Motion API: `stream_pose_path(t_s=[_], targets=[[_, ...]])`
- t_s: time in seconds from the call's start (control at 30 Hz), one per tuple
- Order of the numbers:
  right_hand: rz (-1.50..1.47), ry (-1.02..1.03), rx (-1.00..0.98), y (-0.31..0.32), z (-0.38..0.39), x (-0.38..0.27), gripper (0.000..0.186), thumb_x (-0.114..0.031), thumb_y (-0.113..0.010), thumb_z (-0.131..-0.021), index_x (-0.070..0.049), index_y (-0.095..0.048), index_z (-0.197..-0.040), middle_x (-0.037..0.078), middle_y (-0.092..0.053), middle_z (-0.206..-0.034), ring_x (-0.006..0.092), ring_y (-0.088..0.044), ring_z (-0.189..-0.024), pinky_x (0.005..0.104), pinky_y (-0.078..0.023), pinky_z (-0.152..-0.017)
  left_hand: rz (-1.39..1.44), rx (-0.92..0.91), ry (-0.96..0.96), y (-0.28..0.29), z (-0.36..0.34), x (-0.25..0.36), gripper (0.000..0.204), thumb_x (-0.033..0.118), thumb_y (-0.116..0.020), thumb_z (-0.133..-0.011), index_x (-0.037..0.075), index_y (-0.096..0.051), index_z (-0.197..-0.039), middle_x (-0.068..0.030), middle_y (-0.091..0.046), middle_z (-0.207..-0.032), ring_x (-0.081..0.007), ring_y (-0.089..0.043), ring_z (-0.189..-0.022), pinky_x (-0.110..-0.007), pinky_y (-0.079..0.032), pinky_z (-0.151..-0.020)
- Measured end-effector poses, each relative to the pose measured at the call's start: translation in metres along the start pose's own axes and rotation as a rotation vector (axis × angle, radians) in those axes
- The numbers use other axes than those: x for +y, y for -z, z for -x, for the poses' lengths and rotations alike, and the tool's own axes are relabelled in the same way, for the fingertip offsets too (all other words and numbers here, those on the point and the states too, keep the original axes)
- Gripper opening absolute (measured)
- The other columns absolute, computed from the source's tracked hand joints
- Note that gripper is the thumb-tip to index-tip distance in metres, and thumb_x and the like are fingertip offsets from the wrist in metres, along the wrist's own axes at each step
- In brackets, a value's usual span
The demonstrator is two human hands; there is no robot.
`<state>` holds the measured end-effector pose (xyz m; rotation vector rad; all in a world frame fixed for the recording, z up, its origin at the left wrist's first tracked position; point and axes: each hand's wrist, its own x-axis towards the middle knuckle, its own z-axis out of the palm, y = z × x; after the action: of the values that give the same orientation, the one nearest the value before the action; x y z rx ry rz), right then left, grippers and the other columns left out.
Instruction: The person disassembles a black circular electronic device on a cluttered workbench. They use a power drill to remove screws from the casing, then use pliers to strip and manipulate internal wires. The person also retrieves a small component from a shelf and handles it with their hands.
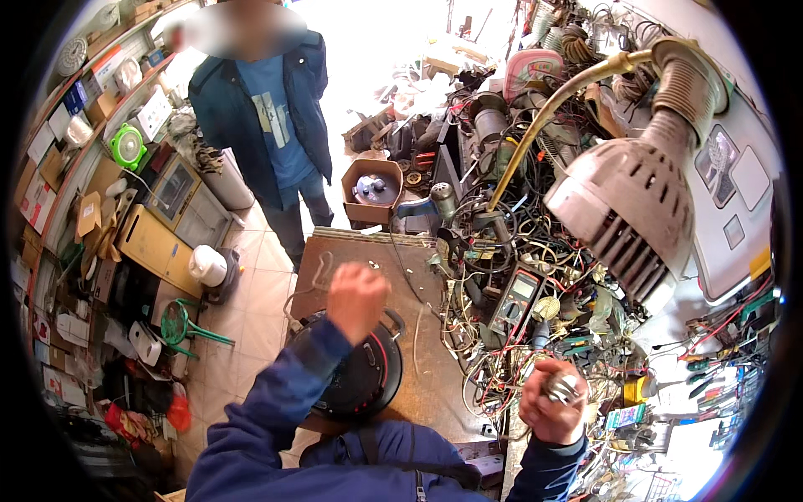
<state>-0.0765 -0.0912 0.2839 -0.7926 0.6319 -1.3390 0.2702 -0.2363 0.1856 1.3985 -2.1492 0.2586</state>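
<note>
My left hand (356,297) is closed into a fist above the wooden workbench (422,335), just over a round black appliance with a red ring (361,372). I cannot tell whether the fist holds anything. My right hand (552,406) is closed around a small shiny metal part (563,388) at the bench's right edge, beside a heap of tangled wires (502,368). Both my sleeves are dark blue.
A person in a blue jacket (259,109) stands beyond the bench. A gooseneck lamp with a vented head (627,209) hangs at right. A multimeter (517,297) lies among the wires. A cardboard box (372,188), cluttered shelves (75,151) and a green fan (180,325) stand around.
</note>
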Motion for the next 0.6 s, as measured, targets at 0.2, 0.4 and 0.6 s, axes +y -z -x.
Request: stream_pose_path(t_s=[0.2, 0.4, 0.6], targets=[[0.532, -0.189, 0.195, 0.015, -0.047, 0.039, 0.041, -0.009, -0.066, -0.101, 0.007, -0.057, -0.138, 0.005, -0.067, -0.083, 0.0092, -0.059, -0.064, 0.0243, -0.048, -0.059, 0.123, -0.571, 0.122, -0.045, -0.042, 0.0, 0.056, 0.024, -0.082, -0.078, 0.012, -0.064, -0.13, -0.0144, -0.062, -0.135, -0.0377, -0.055, -0.125, -0.049, -0.048, -0.104], [0.343, -0.525, -0.298, 0.049, -0.055, 0.066, 0.041, -0.034, -0.062, -0.107, 0.003, -0.065, -0.126, -0.005, -0.047, -0.069, 0.0066, -0.039, -0.058, 0.0258, -0.03, -0.054, 1.713, -0.664, 0.123, -0.017, 0.009, 0.091, 0.061, 0.017, -0.065, -0.104, 0.0, -0.039, -0.157, -0.0108, -0.06, -0.13, -0.018, -0.059, -0.11, -0.035, -0.051, -0.093], [0.109, -0.666, -0.526, 0.044, -0.07, 0.088, 0.051, -0.042, -0.06, -0.107, 0.007, -0.067, -0.117, -0.004, -0.04, -0.069, 0.0082, -0.033, -0.06, 0.0279, -0.025, -0.056, 1.722, -0.625, 0.152, -0.007, 0.024, 0.098, 0.061, 0.008, -0.069, -0.101, 0.003, -0.043, -0.157, -0.0031, -0.068, -0.108, -0.0118, -0.064, -0.093, -0.032, -0.052, -0.087]])
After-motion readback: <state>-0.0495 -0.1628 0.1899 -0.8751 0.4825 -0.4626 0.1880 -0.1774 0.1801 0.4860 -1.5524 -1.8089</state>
